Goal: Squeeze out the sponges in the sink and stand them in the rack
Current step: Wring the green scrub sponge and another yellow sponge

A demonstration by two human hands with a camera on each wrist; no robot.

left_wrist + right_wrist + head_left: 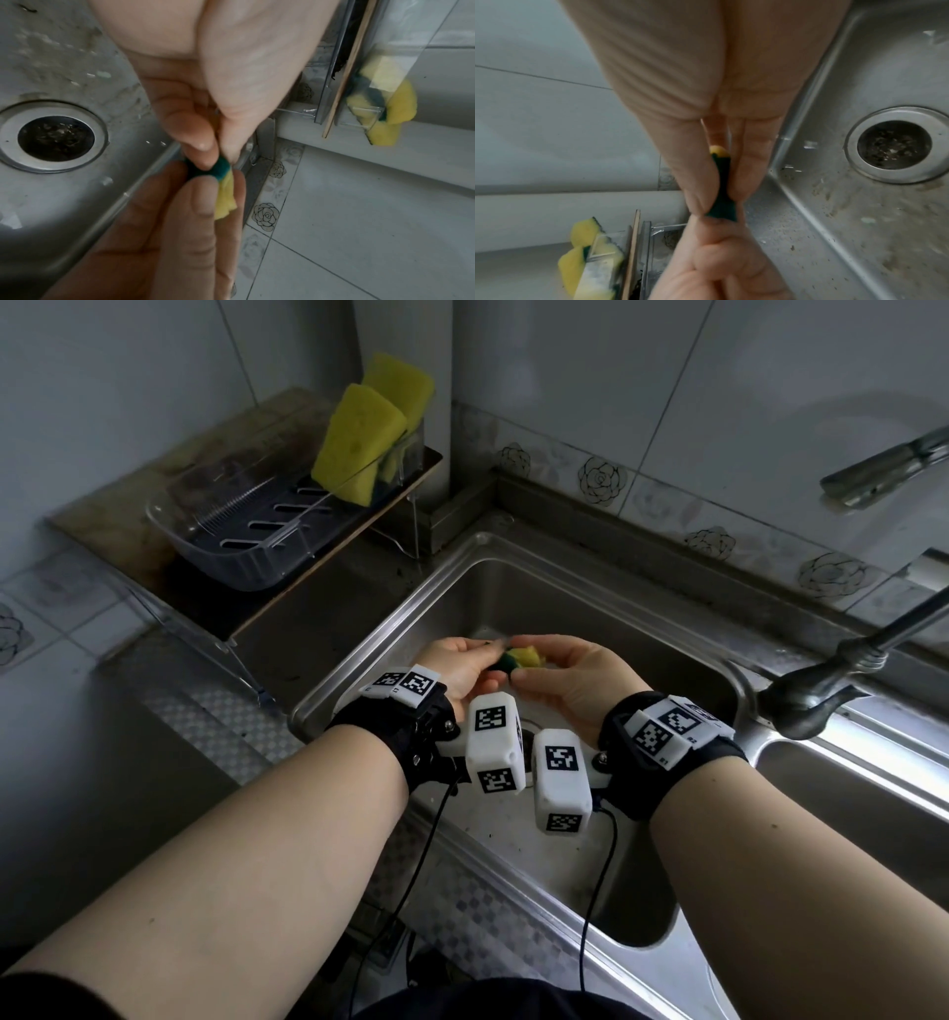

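A yellow sponge with a green scouring side (523, 656) is crushed between both hands above the steel sink (565, 588). My left hand (485, 660) pinches its green end (218, 168), and my right hand (536, 662) grips the other end, the sponge (722, 182) twisted thin between its thumb and fingers. Most of the sponge is hidden inside the two grips. Two more yellow sponges (359, 439) stand upright at the far end of the clear plastic rack (215, 546) on the shelf at the back left.
The sink drain (55, 138) lies below the hands. A metal faucet (821, 695) stands on the sink's right rim, its spout reaching up to the right. Tiled walls close the corner behind. The rack's near slots hold nothing.
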